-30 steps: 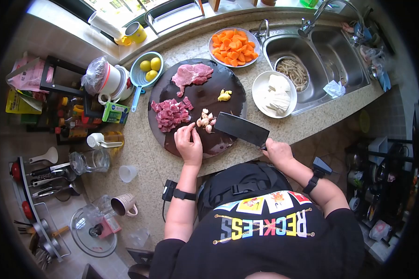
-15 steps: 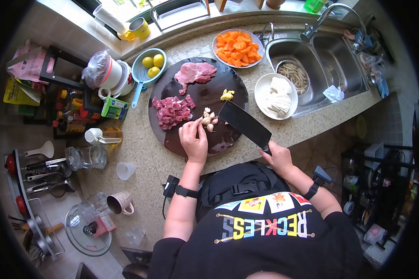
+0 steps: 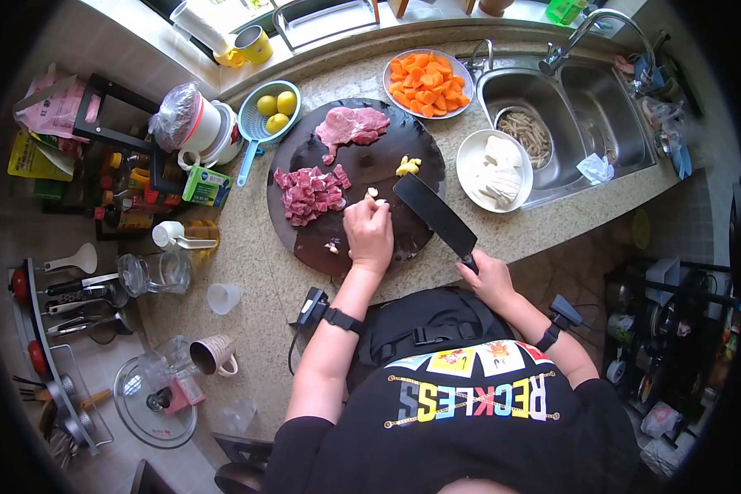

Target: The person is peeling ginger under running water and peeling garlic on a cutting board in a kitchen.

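A round dark cutting board (image 3: 305, 156) lies on the speckled counter. On it are a slab of raw meat (image 3: 351, 126), a heap of diced meat (image 3: 309, 194), a bit of ginger (image 3: 407, 166) and garlic cloves (image 3: 373, 193). My left hand (image 3: 370, 234) rests over the garlic cloves, covering most of them. One small piece (image 3: 332, 246) lies left of that hand. My right hand (image 3: 489, 278) grips the handle of a black cleaver (image 3: 433, 211), whose blade lies just right of my left hand.
A plate of carrot chunks (image 3: 427, 72) and a white plate of sliced white food (image 3: 495, 171) sit beside the double sink (image 3: 605, 115). A blue strainer with lemons (image 3: 272, 111), condiment bottles (image 3: 132, 198), cups (image 3: 213, 354) and a glass lid (image 3: 155, 401) crowd the left.
My left hand slid right from the diced meat onto the garlic cloves. The cleaver swung from lying across the board's edge to pointing up-left beside that hand.
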